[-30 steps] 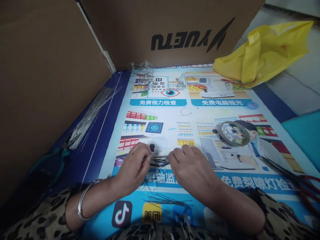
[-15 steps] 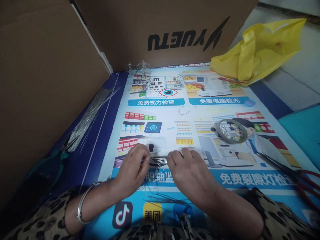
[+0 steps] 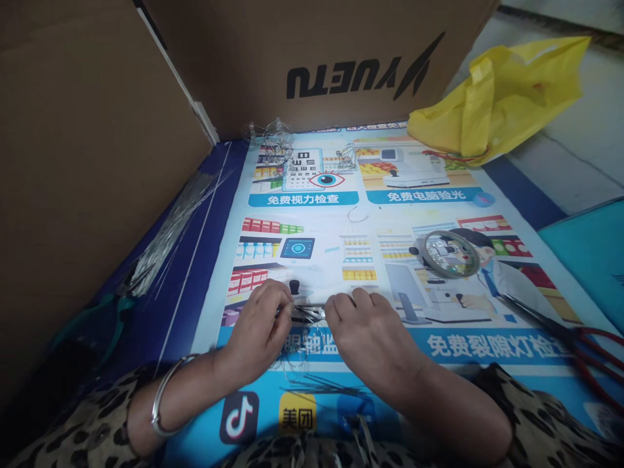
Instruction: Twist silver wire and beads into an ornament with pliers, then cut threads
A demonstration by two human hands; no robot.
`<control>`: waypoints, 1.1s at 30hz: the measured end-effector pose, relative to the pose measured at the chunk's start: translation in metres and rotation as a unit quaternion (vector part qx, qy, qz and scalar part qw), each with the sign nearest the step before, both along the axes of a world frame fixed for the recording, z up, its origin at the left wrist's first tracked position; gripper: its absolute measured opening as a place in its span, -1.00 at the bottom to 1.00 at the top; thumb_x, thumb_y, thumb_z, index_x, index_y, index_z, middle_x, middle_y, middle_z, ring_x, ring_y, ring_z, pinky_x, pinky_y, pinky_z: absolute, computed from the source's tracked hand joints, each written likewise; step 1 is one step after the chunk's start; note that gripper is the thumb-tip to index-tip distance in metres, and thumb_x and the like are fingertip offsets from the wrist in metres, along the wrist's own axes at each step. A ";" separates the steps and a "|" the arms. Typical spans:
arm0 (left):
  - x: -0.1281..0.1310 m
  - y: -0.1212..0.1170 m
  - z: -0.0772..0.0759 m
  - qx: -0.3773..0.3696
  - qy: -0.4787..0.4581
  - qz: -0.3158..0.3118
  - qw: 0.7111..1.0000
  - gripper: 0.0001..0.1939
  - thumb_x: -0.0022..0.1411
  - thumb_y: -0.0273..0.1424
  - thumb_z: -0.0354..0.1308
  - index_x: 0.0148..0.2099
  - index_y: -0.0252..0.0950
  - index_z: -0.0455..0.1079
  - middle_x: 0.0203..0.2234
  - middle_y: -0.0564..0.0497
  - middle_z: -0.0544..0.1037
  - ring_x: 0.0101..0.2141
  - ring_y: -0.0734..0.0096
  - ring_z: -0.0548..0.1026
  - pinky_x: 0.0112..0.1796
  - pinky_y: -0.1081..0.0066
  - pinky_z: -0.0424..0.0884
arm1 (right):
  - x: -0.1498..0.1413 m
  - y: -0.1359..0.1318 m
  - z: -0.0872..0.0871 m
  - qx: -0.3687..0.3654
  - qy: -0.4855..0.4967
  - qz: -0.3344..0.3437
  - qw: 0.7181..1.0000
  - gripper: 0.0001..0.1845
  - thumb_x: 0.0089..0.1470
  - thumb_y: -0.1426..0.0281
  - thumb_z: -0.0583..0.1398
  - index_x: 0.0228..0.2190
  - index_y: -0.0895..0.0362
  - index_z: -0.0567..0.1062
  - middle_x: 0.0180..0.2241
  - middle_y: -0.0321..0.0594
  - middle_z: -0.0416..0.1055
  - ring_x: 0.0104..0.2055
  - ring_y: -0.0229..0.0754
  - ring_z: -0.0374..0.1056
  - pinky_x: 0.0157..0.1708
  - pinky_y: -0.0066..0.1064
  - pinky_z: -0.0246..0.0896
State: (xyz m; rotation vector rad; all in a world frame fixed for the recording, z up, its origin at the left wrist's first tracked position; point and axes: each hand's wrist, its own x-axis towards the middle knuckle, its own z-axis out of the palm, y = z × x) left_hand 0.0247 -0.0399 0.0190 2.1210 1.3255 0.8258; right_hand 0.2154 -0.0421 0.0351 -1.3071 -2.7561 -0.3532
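Note:
My left hand (image 3: 259, 335) is closed, thumb and fingertips pinching one end of a thin metal wire (image 3: 309, 305). Facing it, my right hand (image 3: 371, 341) is also closed, its curled fingers gripping the wire's other end. The short stretch of wire spans the gap between my fingers, with a few more strands crossing just beneath it. Thin wire loops (image 3: 295, 372) hang or lie below, between my wrists; I cannot tell how they join the held wire. Closer to my body, several dark straight wires (image 3: 324, 388) lie on the printed sheet (image 3: 316, 260).
Bent wire pieces (image 3: 277, 140) sit at the back. A bundle of straight wires (image 3: 170, 227) and green-handled pliers (image 3: 119, 305) lie left, beside a cardboard wall (image 3: 88, 130). To the right are a round dish of beads (image 3: 451, 253), red-handled scissors (image 3: 580, 341) and a yellow bag (image 3: 507, 104).
My hands have stayed in almost the same place, still gripping the wire. The strands between my fingers have shifted slightly. The whole view has moved a little.

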 end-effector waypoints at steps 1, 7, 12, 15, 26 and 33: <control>0.000 0.000 0.000 0.000 0.001 -0.001 1.000 -0.86 0.23 -0.58 -0.11 -0.36 -0.27 0.14 -0.38 -0.01 0.32 -0.31 0.38 0.29 -0.30 0.32 0.26 | 0.000 0.000 0.000 -0.001 0.000 0.002 1.000 -0.83 -0.11 0.64 0.10 -0.47 0.18 0.41 -0.53 -0.18 0.33 -0.49 -0.15 0.17 -0.52 -0.33 -0.22; 0.000 0.000 0.000 -0.011 0.009 -0.006 1.000 -0.86 0.23 -0.59 -0.12 -0.34 -0.27 0.13 -0.36 -0.01 0.32 -0.29 0.37 0.29 -0.28 0.32 0.26 | 0.002 0.004 0.000 0.002 0.001 0.013 1.000 -0.84 -0.11 0.64 0.11 -0.49 0.17 0.40 -0.54 -0.19 0.33 -0.49 -0.18 0.16 -0.51 -0.34 -0.22; 0.001 0.000 0.001 0.002 -0.002 -0.003 1.000 -0.86 0.24 -0.59 -0.12 -0.35 -0.27 0.13 -0.38 0.00 0.32 -0.31 0.39 0.29 -0.30 0.34 0.26 | 0.006 0.008 0.001 0.002 0.028 0.005 1.000 -0.87 -0.07 0.60 0.11 -0.50 0.17 0.40 -0.54 -0.20 0.33 -0.47 -0.20 0.14 -0.48 -0.34 -0.20; 0.001 0.000 0.002 0.007 -0.009 0.008 1.000 -0.86 0.25 -0.57 -0.12 -0.35 -0.26 0.14 -0.38 0.00 0.32 -0.30 0.38 0.30 -0.29 0.35 0.27 | 0.009 0.008 0.008 -0.005 0.030 -0.027 0.999 -0.92 -0.04 0.54 0.14 -0.46 0.16 0.42 -0.54 -0.20 0.33 -0.45 -0.18 0.17 -0.47 -0.34 -0.20; 0.003 -0.003 0.002 0.021 -0.021 0.036 0.999 -0.86 0.26 -0.55 -0.10 -0.35 -0.26 0.15 -0.36 0.00 0.34 -0.28 0.37 0.31 -0.26 0.33 0.28 | 0.000 -0.010 0.022 -0.052 0.028 -0.120 0.991 -0.76 0.10 0.21 0.14 -0.42 0.14 0.41 -0.55 -0.23 0.33 -0.55 -0.22 0.25 -0.58 -0.39 -0.33; 0.002 -0.001 0.000 0.005 0.006 0.022 1.000 -0.89 0.25 -0.53 -0.09 -0.35 -0.27 0.15 -0.37 -0.01 0.35 -0.30 0.36 0.33 -0.28 0.32 0.29 | -0.006 -0.011 0.015 -0.085 0.018 -0.107 0.990 -0.79 0.12 0.26 0.13 -0.42 0.14 0.44 -0.50 -0.18 0.36 -0.48 -0.18 0.29 -0.56 -0.40 -0.27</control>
